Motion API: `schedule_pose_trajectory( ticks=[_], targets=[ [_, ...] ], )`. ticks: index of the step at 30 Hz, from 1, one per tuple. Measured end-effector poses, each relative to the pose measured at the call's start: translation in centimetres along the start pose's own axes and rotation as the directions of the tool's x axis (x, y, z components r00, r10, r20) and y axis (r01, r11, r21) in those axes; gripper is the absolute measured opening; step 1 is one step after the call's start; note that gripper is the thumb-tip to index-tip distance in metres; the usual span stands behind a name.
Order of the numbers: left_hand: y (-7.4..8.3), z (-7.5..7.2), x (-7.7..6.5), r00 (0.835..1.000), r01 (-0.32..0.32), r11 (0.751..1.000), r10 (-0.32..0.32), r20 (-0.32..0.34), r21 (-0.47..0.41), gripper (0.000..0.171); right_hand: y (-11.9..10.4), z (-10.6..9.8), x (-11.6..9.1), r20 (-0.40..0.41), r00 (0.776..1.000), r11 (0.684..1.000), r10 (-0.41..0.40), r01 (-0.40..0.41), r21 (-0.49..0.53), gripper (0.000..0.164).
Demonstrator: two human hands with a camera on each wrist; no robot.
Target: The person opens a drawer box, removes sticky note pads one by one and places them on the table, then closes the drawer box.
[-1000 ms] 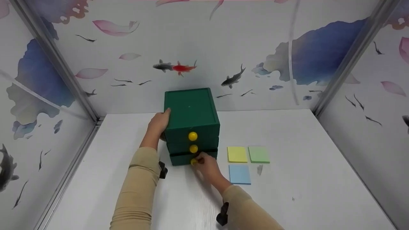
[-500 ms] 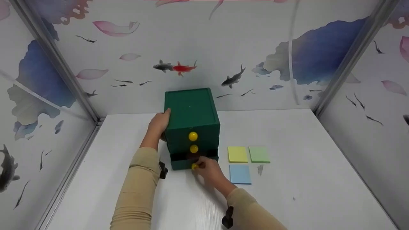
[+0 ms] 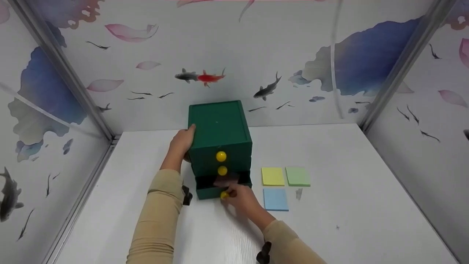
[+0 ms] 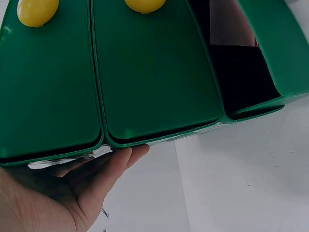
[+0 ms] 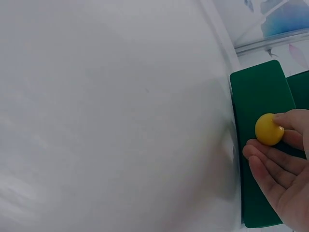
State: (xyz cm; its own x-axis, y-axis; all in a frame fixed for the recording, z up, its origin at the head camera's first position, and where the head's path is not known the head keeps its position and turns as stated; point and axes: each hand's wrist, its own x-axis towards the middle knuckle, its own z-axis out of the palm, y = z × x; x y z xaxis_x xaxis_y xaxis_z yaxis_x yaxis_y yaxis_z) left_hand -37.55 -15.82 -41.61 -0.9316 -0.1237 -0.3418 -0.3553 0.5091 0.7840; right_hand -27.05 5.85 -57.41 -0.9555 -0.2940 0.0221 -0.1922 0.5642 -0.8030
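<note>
A green three-drawer cabinet (image 3: 220,124) with yellow round knobs stands at the back of the white table. My left hand (image 3: 182,141) presses against its left side, thumb near the top edge. In the left wrist view, the fingers (image 4: 113,166) lie along the cabinet's side wall. With thumb and finger, my right hand (image 3: 242,198) pinches the yellow knob (image 5: 266,129) of the bottom drawer (image 3: 209,193). That drawer is pulled partway out, while the upper two drawers are closed. Inside it lies a flat brownish-pink square piece (image 4: 232,24), partly hidden by the cabinet.
Right of the cabinet, a yellow sticky note pad (image 3: 272,176), a green pad (image 3: 297,176) and a blue pad (image 3: 276,200) lie on the white table (image 3: 348,205). Printed walls (image 3: 234,44) enclose the table at the back and sides.
The bottom drawer has slid further out toward me with my right hand on its knob, and the brownish-pink piece inside has come into view. My left hand has stayed in place.
</note>
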Motion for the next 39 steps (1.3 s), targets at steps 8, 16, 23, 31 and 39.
schedule_pose_trajectory(
  ticks=[8, 16, 23, 31, 39],
  targets=[
    [0.2, 0.0, -0.3, 1.000, 0.006, 1.000, -0.006, 0.000, 0.003, 0.074, 0.2, 0.0, -0.7, 0.006, 1.000, 1.000, -0.020, 0.020, 0.019, 0.012],
    [-0.1, -0.1, -0.1, 1.000, -0.006, 1.000, 0.006, -0.007, 0.011, 0.076, 0.2, -0.2, -1.6, 0.007, 0.999, 0.998, -0.042, 0.041, 0.038, 0.012],
    [-0.1, 0.0, -0.1, 1.000, -0.008, 1.000, 0.008, -0.011, 0.000, 0.076, 0.3, -0.1, -2.2, 0.007, 1.000, 0.998, -0.030, 0.029, 0.054, 0.013],
    [0.1, 0.1, -0.1, 1.000, -0.010, 1.000, 0.010, 0.000, -0.008, 0.076, 0.3, -0.1, -2.8, 0.000, 0.999, 0.998, -0.042, 0.042, 0.047, 0.013],
    [0.1, 0.1, -0.2, 1.000, -0.009, 1.000, 0.009, -0.015, 0.003, 0.075, 0.0, -0.3, -3.2, 0.043, 0.999, 0.999, 0.000, -0.002, 0.037, 0.014]
  ],
)
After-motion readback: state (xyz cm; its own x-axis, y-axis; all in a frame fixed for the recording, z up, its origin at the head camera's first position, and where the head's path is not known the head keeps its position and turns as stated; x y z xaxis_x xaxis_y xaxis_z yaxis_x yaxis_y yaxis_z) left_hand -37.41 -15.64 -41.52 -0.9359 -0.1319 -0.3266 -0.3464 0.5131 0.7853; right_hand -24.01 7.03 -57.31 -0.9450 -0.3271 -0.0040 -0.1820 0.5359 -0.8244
